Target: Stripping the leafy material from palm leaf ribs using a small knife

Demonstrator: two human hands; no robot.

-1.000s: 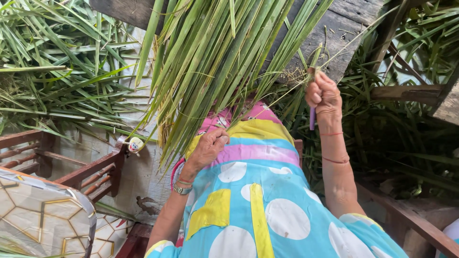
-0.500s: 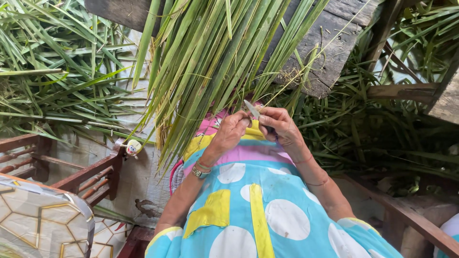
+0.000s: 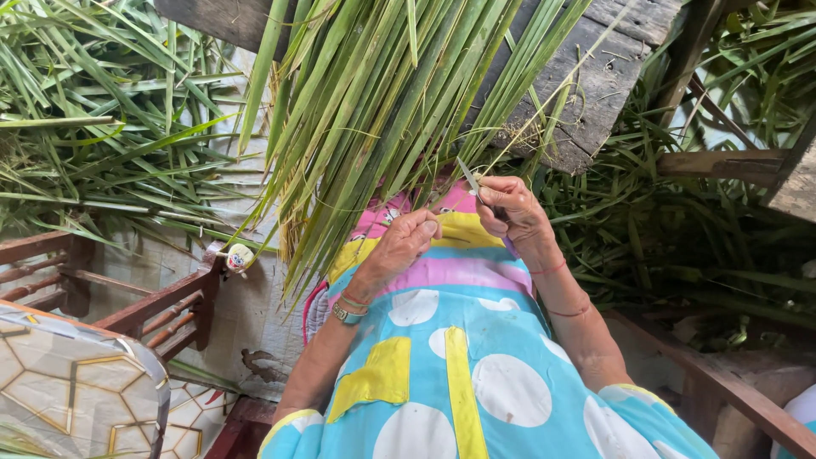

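Note:
A thick bundle of long green leaves [image 3: 382, 110] hangs down from above onto my lap. My left hand [image 3: 399, 246] pinches the lower end of one leaf strip against my colourful dress [image 3: 442, 340]. My right hand [image 3: 510, 208] is closed around a small knife [image 3: 469, 177] with a purple handle, blade pointing up at the leaf tips. The two hands sit close together, a few centimetres apart.
Loose green leaves [image 3: 93, 127] are heaped on the floor at left and more leaves [image 3: 680, 229] at right. A weathered wooden plank [image 3: 595, 76] lies behind the bundle. A wooden bench frame [image 3: 144, 306] and a patterned cushion [image 3: 68, 382] stand at lower left.
My right hand came down from high at the right with the knife and met my left hand at the leaf ends; it has since lifted slightly apart.

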